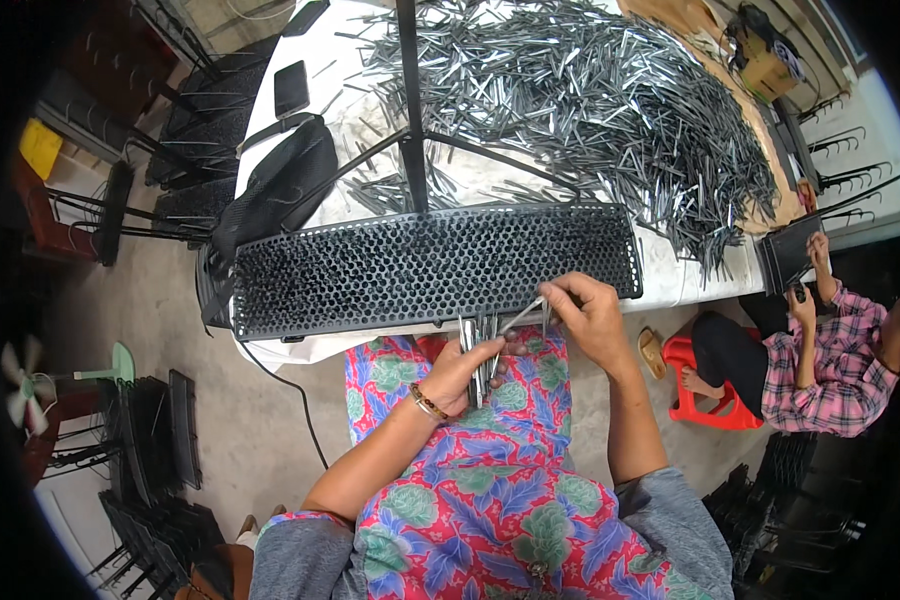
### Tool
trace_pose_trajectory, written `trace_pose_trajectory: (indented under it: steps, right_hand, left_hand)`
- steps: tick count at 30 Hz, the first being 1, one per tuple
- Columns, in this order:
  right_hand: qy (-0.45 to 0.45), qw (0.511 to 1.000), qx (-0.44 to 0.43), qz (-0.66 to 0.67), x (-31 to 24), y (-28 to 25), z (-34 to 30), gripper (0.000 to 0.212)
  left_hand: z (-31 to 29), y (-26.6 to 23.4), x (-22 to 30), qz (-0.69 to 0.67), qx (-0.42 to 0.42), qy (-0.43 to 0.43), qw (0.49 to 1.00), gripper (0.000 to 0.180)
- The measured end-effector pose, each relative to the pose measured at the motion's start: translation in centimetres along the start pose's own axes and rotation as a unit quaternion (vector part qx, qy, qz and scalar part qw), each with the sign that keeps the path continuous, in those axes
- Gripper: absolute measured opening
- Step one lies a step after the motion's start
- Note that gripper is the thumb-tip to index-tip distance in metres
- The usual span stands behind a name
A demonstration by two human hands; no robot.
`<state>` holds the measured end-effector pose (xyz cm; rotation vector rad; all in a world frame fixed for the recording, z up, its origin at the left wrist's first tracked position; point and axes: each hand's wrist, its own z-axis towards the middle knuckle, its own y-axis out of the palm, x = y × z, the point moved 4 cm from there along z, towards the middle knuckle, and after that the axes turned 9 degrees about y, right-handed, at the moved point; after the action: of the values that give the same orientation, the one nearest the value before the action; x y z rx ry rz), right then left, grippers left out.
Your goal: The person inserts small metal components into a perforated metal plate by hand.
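A black perforated panel (420,262), long and full of round holes, lies across the near edge of the white-covered table. Just in front of it, my left hand (450,380) is closed around a bundle of thin dark strips (481,340) that stand upward from the grip. My right hand (592,312) pinches a single thin shiny strip (523,315) between thumb and fingers, close to the panel's lower right edge. This strip slants down toward the bundle. Whether the strips are plastic or metal I cannot tell.
Behind the panel a large heap of loose strips (590,90) covers the table. A black upright post (410,90) with slanting braces rises from the panel. A phone (291,88) and a black mesh bag (285,180) lie left. Another person (820,370) sits at right on a red stool (682,385).
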<state>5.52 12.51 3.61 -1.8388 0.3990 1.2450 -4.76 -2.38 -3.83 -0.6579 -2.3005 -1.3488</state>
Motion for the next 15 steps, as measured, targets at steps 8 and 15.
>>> trace_pose_trajectory:
  steps: [8, 15]
  right_hand:
    - [-0.039, 0.995, -0.075, -0.061, -0.5, 1.5, -1.1, 0.018]
    - [0.022, 0.972, -0.230, -0.027, 0.1, 1.6, -2.0, 0.021]
  left_hand:
    - [0.2, -0.1, -0.5, -0.082, -0.037, -0.032, 0.995, 0.038]
    - [-0.4, -0.3, 0.0, -0.081, 0.020, -0.063, 0.995, 0.032]
